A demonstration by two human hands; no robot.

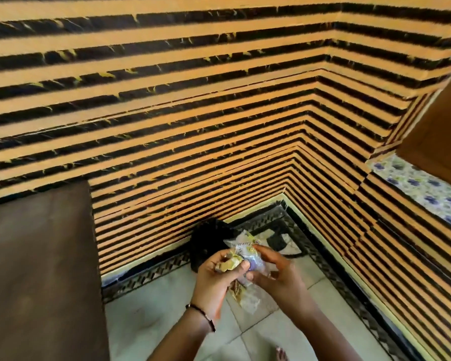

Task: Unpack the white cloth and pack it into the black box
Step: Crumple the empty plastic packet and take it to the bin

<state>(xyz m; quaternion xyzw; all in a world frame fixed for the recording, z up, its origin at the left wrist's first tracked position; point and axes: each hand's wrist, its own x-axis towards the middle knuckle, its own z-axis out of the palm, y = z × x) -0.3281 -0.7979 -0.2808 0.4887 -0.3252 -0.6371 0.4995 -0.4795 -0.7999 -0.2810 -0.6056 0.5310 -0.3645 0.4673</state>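
Hands [248,272] covering most of the crinkly packet [241,252], print too blurry to read. Black thing [206,238] behind half hidden. Toes [281,354] getting cropped at bottom edge.

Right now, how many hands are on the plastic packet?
2. The left hand grips the plastic packet from its left side, and the right hand pinches it from the right, above the tiled floor. The packet hides some fingertips.

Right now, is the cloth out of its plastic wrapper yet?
Not yet, it seems. Both hands, left and right, grip a crinkled clear packet with its contents bunched inside; whether its end is torn open, I cannot tell.
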